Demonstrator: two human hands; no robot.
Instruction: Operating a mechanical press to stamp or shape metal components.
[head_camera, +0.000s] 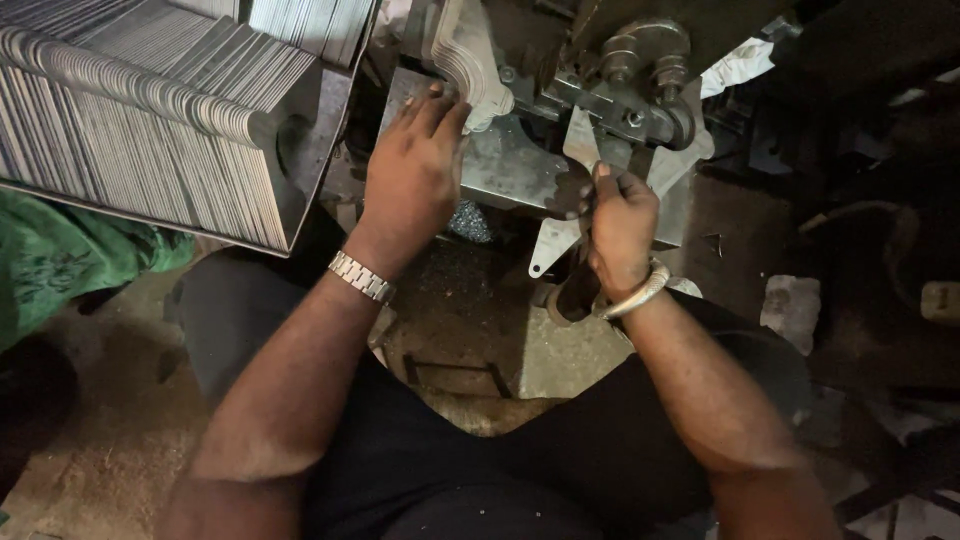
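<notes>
Pinching a flat metal blank (572, 190) between closed fingers, right hand (620, 232) holds it at the press bed (505, 165). Left hand (412, 178) rests half-curled, fingertips touching a stack of cut metal pieces (468, 60) on the machine. Tray of stacked blanks (150, 120) sits far left.

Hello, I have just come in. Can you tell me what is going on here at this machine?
A seated person works at a metal press. The left hand rests on a stack of shaped metal pieces on the machine bed. The right hand pinches one flat metal blank under the tool. A tray on the left holds dense rows of thin flat metal plates.
</notes>
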